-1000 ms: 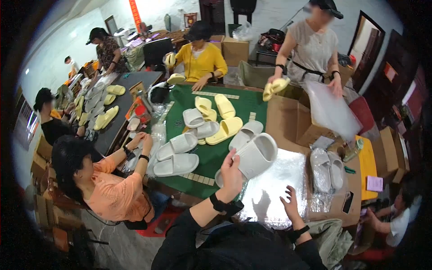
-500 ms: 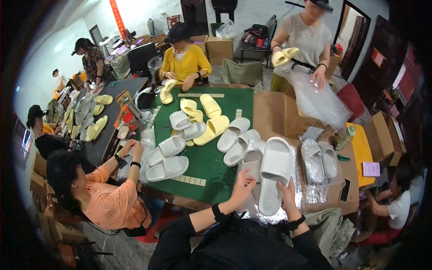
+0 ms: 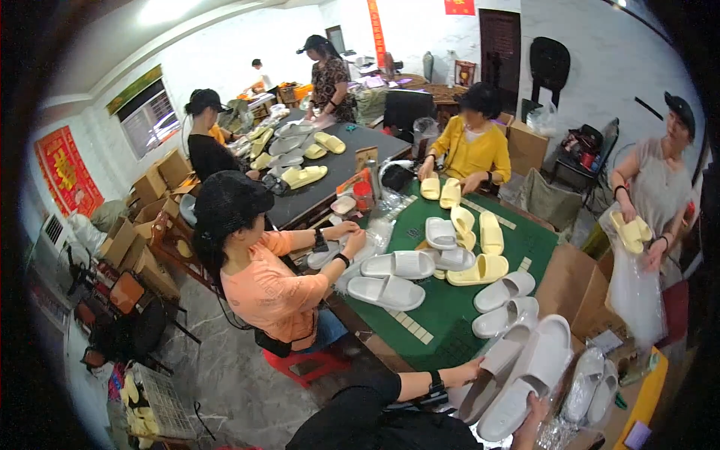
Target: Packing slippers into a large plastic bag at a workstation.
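Note:
My right hand (image 3: 534,417) grips the side of a light grey slipper (image 3: 534,366), tilted with its toe pointing away from me. Beside it on the left is a slightly darker grey slipper (image 3: 495,376), partly covered by the first. The fingers of my left hand (image 3: 466,373) are closed on its left edge. Just beyond, a pair of grey slippers (image 3: 504,291) lies on the green table top (image 3: 450,341). To the right of my hands, another grey pair (image 3: 583,386) rests on clear plastic.
Yellow slippers (image 3: 480,270) and more grey slippers (image 3: 386,292) lie across the table. A person in orange (image 3: 266,274) sits close on my left, one in yellow (image 3: 476,154) sits opposite, and another (image 3: 652,180) stands far right holding yellow slippers and plastic. An open cardboard box (image 3: 577,289) borders the table.
My view has swung left, so the table and my hands appear farther right. My left hand, earlier raised with fingers apart, has closed on the darker slipper. The person opposite has lowered a yellow slipper.

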### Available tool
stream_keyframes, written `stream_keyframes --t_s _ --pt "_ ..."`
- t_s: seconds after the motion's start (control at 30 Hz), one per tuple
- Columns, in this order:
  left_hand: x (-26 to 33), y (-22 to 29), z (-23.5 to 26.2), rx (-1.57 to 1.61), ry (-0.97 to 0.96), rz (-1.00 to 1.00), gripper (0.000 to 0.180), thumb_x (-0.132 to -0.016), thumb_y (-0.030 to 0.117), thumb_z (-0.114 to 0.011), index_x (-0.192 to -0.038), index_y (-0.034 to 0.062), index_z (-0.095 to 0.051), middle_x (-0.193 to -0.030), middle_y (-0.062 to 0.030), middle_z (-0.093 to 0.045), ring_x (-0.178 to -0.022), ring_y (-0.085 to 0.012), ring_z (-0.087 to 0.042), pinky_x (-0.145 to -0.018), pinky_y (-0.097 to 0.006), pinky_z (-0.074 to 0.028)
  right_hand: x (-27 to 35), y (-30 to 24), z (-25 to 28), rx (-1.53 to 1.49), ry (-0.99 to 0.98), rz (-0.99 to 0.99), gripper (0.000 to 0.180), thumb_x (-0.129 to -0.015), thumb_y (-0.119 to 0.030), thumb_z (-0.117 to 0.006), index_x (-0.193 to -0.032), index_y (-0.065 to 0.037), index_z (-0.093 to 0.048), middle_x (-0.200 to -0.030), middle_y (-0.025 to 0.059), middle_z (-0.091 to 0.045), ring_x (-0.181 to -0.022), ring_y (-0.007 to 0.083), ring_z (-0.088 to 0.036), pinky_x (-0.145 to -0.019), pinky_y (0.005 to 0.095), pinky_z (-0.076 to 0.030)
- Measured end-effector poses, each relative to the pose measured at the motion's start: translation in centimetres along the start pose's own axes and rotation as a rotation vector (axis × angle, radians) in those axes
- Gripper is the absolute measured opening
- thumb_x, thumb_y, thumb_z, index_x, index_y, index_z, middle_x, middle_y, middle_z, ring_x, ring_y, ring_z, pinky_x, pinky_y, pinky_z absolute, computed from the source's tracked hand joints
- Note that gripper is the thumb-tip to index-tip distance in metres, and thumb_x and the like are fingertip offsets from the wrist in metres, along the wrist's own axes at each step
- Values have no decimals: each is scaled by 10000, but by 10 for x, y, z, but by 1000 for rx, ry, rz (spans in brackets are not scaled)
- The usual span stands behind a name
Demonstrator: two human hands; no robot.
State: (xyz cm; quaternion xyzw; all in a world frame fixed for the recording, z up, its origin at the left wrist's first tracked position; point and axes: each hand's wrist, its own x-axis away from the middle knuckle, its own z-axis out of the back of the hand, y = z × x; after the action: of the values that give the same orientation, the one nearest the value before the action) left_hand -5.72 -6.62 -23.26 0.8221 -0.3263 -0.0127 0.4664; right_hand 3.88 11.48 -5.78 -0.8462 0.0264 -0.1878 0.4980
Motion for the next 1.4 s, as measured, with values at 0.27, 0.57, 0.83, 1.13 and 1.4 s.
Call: stream_keyframes --t_s 0.27,0.57,0.83,1.13,1.4 --pt "-12 -48 9 -312 211 135 619 -708 117 -656 -1236 28 -345 -1047 -98 -521 -949 -178 -510 -798 -305 -426 -40 7 47 391 35 86 467 -731 -211 -586 -1126 16 -481 -1077 217 -497 -996 317 -491 -857 372 -397" --pt "-14 -43 -26 -543 183 89 504 -779 211 -586 -1184 -14 -388 -1050 -174 -542 -953 -250 -523 -829 -342 -416 -34 15 109 955 248 239 476 -775 -277 -547 -1045 114 -516 -1088 287 -513 -1069 377 -453 -934 386 -334" --pt "20 -64 -5 -1381 -219 -67 274 -710 117 -531 -968 43 -581 -1134 -244 -487 -1012 -367 -497 -822 -428 -404 -85 105 157 1539 -395 -10 515 -781 -189 -528 -1202 74 -390 -1186 264 -450 -1143 391 -365 -998 422 -241" --pt "17 -130 38 -1642 -447 -226 419 -723 316 -583 -1133 231 -564 -1418 -193 -115 -1275 -390 -199 -992 -490 -252 -118 142 117 1469 -75 70 524 -652 -357 -639 -1056 -31 -563 -1247 342 -290 -1186 444 -279 -959 419 -308" --pt "22 -131 41 -1846 -546 -429 394 -761 337 -506 -1148 269 -526 -1404 -144 -194 -1247 -396 -247 -963 -511 -284 -123 148 130 1508 86 262 343 -782 -187 -544 -1055 17 -510 -1138 246 -483 -1127 364 -411 -924 394 -348"
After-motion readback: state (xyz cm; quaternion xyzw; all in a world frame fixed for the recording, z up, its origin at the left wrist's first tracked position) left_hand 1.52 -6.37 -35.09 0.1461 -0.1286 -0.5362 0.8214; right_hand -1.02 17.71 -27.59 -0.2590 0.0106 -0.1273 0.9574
